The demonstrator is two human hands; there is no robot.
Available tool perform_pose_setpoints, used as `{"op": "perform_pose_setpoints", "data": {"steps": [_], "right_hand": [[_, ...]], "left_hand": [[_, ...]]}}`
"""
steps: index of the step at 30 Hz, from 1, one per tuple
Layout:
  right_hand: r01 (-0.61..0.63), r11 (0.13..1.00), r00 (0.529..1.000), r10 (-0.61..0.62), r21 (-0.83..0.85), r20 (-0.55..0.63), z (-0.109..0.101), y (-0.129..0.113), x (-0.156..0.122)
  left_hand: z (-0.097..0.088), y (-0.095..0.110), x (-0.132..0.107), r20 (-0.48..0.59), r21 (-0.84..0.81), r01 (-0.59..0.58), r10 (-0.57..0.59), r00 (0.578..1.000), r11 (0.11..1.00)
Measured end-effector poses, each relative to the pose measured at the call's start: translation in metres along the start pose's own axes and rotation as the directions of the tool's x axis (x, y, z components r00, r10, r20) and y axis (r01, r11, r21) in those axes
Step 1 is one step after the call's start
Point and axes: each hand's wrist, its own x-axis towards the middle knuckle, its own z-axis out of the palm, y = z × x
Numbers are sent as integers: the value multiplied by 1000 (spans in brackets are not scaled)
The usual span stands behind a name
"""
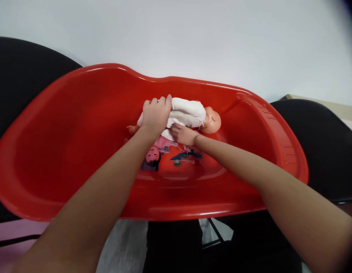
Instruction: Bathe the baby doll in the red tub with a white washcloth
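A baby doll [212, 120] lies lengthwise inside a red plastic tub [65, 125], its head to the right and a foot showing at the left. It wears a white cloth garment [187, 108]. My left hand [157, 113] is closed over the doll's lower body, with its fingers curled across the far side of the cloth. Lower down, my right hand [184, 134] has its fingers bent against the near edge of the same garment. The left hand covers the doll's hip area, and both thumbs are mostly hidden.
A printed picture [178, 155] with a child's face marks the tub floor. Black round-edged surfaces, one at the left [19, 76] and one at the right [321, 144], flank the tub. Behind it rises a white wall [176, 38]. Dark-clothed legs [174, 246] are below the near rim.
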Motion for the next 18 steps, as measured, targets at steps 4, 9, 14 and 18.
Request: {"op": "perform_pose_setpoints", "data": {"steps": [4,9,14,18], "right_hand": [[-62,965,997,71,-253,27,7,-4,-68],[10,961,997,-32,-275,-76,-6,-12,-120],[-56,962,988,15,-266,-153,-14,9,-139],[-119,975,993,117,-190,-20,2,11,-136]], "left_hand": [[-1,6,-4,-3,-7,2,-2,1000,1000],[-6,10,-11,5,-2,5,-5,1000,1000],[-4,11,-13,7,-12,6,-6,1000,1000],[-4,11,-12,19,-19,17,-16,1000,1000]]}}
